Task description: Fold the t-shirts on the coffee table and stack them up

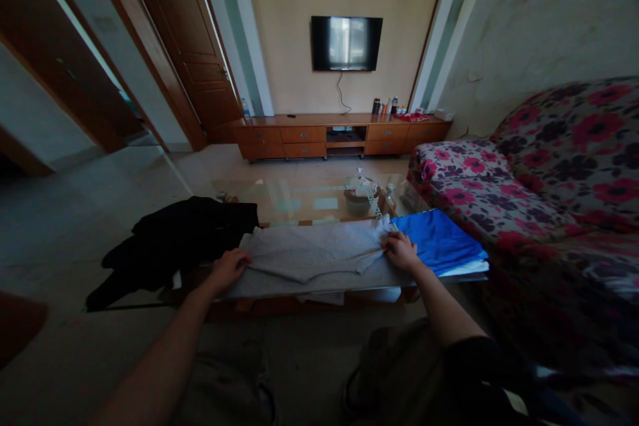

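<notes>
A light grey garment [309, 249], folded into a long strip, lies across the glass-topped coffee table [274, 196]. At its left end my left hand [230, 269] grips the edge, fingers closed on the cloth. My right hand [401, 251] pinches the right end, where the fabric creases towards the fingers. Just right of that hand is a folded blue garment [439, 239] with a white one [464, 268] under it. To the left of the grey cloth, a black garment [184, 233] lies in a loose heap, partly over the table's edge.
A basket [360, 196] appears near the table's far side. Beyond stands a low wooden TV cabinet [304, 136] with bottles on top, below a wall-mounted television [347, 44]. A floral-covered sofa [539, 193] borders the right side. My legs are close to the table's near edge.
</notes>
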{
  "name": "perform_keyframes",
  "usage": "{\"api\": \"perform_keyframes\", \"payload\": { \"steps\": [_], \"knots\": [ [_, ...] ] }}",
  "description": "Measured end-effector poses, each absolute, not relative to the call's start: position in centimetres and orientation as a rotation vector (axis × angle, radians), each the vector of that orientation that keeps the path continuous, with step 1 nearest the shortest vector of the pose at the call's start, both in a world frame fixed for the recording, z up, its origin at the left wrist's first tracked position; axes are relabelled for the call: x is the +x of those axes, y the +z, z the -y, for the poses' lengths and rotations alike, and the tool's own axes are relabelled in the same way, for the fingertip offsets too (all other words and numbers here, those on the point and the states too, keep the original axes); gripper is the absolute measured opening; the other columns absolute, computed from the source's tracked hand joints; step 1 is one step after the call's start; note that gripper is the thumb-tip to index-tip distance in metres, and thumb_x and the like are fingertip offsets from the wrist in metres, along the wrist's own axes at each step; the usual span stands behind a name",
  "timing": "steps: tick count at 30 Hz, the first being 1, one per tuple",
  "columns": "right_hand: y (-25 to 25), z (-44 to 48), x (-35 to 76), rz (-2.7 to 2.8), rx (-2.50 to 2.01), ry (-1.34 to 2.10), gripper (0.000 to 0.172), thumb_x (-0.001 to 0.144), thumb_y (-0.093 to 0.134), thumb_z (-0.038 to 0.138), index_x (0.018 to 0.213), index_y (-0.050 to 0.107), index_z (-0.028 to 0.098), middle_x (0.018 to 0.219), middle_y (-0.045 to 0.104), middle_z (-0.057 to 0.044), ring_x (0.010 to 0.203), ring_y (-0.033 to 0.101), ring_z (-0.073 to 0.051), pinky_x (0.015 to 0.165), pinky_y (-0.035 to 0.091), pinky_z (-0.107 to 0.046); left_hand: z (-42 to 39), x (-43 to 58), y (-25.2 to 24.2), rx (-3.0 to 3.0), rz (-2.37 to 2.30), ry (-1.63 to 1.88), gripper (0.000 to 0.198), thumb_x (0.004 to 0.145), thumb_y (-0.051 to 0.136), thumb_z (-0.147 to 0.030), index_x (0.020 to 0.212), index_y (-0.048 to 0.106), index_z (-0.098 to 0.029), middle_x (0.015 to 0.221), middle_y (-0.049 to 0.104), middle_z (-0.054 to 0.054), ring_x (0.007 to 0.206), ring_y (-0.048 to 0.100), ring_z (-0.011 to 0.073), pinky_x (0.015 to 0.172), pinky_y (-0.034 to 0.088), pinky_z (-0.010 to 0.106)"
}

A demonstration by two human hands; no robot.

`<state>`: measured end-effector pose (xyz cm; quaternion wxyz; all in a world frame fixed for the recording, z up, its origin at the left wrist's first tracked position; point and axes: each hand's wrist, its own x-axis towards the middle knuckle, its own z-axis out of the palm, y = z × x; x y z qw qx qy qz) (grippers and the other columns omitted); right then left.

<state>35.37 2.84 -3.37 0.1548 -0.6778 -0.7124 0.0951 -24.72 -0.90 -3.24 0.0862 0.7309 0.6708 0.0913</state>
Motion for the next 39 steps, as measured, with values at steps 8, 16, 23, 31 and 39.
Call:
{"api": "perform_keyframes", "payload": {
  "steps": [8, 16, 23, 31, 39],
  "knots": [
    [-2.6, 1.0, 28.9, 2.384, -1.646, 0.316, 0.053, 0.077, 0.065, 0.008, 0.127, 0.069, 0.025, 0.149, 0.051, -0.013, 0.14, 0.041, -0.034, 0.109, 0.033, -0.049, 3.8, -14.3, -2.1, 2.486, -1.653, 0.212, 0.059, 0.083, 0.06, -0.017, 0.141, 0.055, -0.027, 0.145, 0.055, 0.011, 0.135, 0.049, 0.0274, 0.114, 0.036, 0.042],
    [-0.3, 0.7, 28.7, 2.294, -1.42, 0.41, 0.026, 0.095, 0.054, 0.019, 0.115, 0.071, 0.021, 0.11, 0.071, -0.009, 0.107, 0.065, -0.024, 0.099, 0.045, -0.034, 4.2, -9.9, 0.4, 2.593, -1.598, 0.228, 0.032, 0.092, 0.047, -0.01, 0.113, 0.067, -0.024, 0.119, 0.065, 0.01, 0.115, 0.059, 0.0265, 0.101, 0.043, 0.041],
    [-1.0, 0.3, 28.6, 2.433, -1.454, 0.569, 0.023, 0.085, 0.068, 0.028, 0.106, 0.075, 0.022, 0.103, 0.074, -0.007, 0.096, 0.068, -0.025, 0.091, 0.048, -0.034, 3.9, -10.8, 0.9, 2.553, -1.563, 0.065, 0.023, 0.083, 0.052, -0.014, 0.101, 0.063, -0.023, 0.11, 0.064, 0.009, 0.105, 0.061, 0.0261, 0.09, 0.046, 0.039],
    [-3.1, -4.9, 33.0, 1.613, -1.93, 0.137, 0.041, 0.089, 0.065, 0.043, 0.12, 0.069, 0.016, 0.12, 0.069, -0.019, 0.117, 0.062, -0.034, 0.099, 0.047, -0.046, 4.2, -10.1, -0.6, 2.546, -1.532, -0.076, 0.021, 0.08, 0.055, -0.015, 0.099, 0.058, -0.023, 0.113, 0.062, 0.011, 0.107, 0.058, 0.0277, 0.089, 0.047, 0.04],
    [-4.6, -7.4, 36.7, 1.323, -1.769, 0.488, 0.04, 0.08, 0.067, 0.058, 0.088, 0.066, 0.019, 0.076, 0.07, -0.006, 0.074, 0.067, -0.024, 0.067, 0.053, -0.033, 4.1, -10.0, -0.7, 2.516, -1.537, -0.084, 0.021, 0.08, 0.055, -0.014, 0.099, 0.058, -0.023, 0.112, 0.062, 0.01, 0.108, 0.057, 0.0271, 0.091, 0.046, 0.039]
  ]
}}
